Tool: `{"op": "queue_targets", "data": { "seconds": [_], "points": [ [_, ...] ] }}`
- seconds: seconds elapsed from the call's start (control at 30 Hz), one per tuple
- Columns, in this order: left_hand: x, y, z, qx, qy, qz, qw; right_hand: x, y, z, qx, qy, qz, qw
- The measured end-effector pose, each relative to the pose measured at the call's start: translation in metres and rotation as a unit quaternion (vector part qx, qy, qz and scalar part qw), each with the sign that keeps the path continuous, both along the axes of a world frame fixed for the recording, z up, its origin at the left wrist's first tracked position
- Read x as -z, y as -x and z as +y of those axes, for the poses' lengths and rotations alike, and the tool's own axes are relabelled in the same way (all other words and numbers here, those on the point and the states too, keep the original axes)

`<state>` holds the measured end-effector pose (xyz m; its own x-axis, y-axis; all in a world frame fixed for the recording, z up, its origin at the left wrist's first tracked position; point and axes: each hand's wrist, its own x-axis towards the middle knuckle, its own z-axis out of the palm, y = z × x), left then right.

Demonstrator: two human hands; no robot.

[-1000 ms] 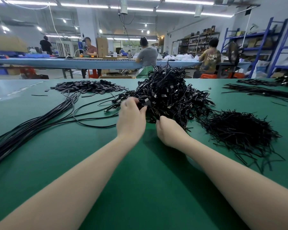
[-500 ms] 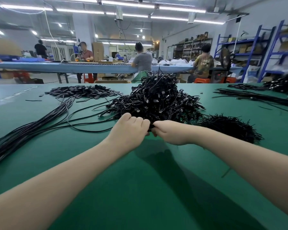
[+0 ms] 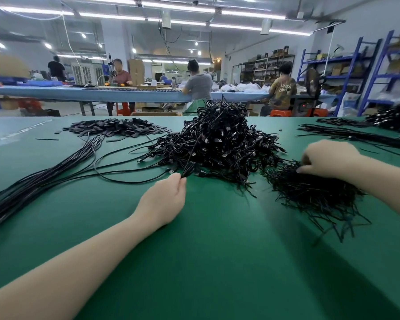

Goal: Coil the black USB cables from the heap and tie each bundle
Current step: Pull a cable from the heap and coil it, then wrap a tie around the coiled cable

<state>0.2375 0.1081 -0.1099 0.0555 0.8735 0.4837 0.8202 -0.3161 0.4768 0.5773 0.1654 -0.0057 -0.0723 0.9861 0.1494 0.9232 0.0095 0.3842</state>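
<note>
Our left hand (image 3: 164,202) pinches a coiled cable (image 3: 189,166) at the near edge of the heap (image 3: 219,144), mid-table (image 3: 217,262). Our right hand (image 3: 328,158) reaches into the ties (image 3: 314,192) right of the heap, fingers curled; we cannot tell whether it holds one.

Two bare forearms, no sleeves; left hand (image 3: 164,199), right hand (image 3: 328,158) ungloved, no jewellery seen

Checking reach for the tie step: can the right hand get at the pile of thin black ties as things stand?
Probably yes. The right hand is already at the far edge of the pile of thin black ties, its fingers curled down into the strands, and nothing lies between. Whether it has pinched one is hidden.
</note>
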Motion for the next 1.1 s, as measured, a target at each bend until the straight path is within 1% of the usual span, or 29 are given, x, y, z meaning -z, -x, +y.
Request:
{"op": "queue_targets", "data": {
  "seconds": [0.07,0.13,0.2,0.27,0.43,0.57,0.63,0.7,0.73,0.8,0.83,0.9,0.93,1.03,1.1],
  "points": [
    [-0.001,-0.001,-0.001,0.018,0.006,-0.019,1.000,0.008,-0.010,0.000,0.012,0.012,0.024,1.000],
    [-0.001,0.001,-0.002,0.036,0.024,-0.034,0.998,0.013,-0.013,0.001,0.011,-0.009,0.041,0.999],
    [-0.001,0.002,-0.003,0.051,0.046,-0.031,0.997,0.013,-0.010,0.003,0.010,-0.028,0.061,0.998],
    [-0.002,0.001,-0.003,0.058,0.060,-0.024,0.996,0.010,-0.007,0.005,0.013,-0.025,0.073,0.997],
    [-0.006,0.001,-0.002,0.056,0.084,-0.051,0.994,0.005,-0.001,0.008,0.034,-0.002,0.061,0.998],
    [-0.006,0.004,0.004,0.057,0.104,-0.098,0.988,-0.003,0.010,0.006,0.025,-0.055,0.011,0.998],
    [-0.005,0.005,0.008,0.062,0.113,-0.111,0.985,-0.007,0.022,0.005,-0.013,-0.097,0.015,0.995],
    [-0.004,0.006,0.011,0.070,0.119,-0.128,0.982,-0.006,0.041,-0.001,-0.079,-0.141,0.077,0.984],
    [-0.004,0.007,0.012,0.073,0.123,-0.142,0.979,-0.005,0.055,-0.006,-0.119,-0.171,0.115,0.971],
    [-0.004,0.007,0.014,0.077,0.129,-0.165,0.975,-0.004,0.086,-0.021,-0.217,-0.227,0.170,0.934],
    [-0.004,0.008,0.015,0.075,0.124,-0.162,0.976,-0.002,0.103,-0.030,-0.270,-0.232,0.195,0.914],
    [-0.004,0.007,0.014,0.068,0.108,-0.143,0.981,0.005,0.136,-0.045,-0.357,-0.196,0.242,0.881],
    [-0.004,0.006,0.013,0.071,0.097,-0.142,0.983,0.010,0.150,-0.051,-0.387,-0.171,0.253,0.870],
    [-0.007,0.003,0.012,0.066,0.080,-0.118,0.988,0.029,0.182,-0.062,-0.433,-0.136,0.259,0.853],
    [-0.009,0.001,0.013,0.067,0.095,-0.054,0.992,0.039,0.195,-0.066,-0.449,-0.127,0.286,0.837]
  ]
}}
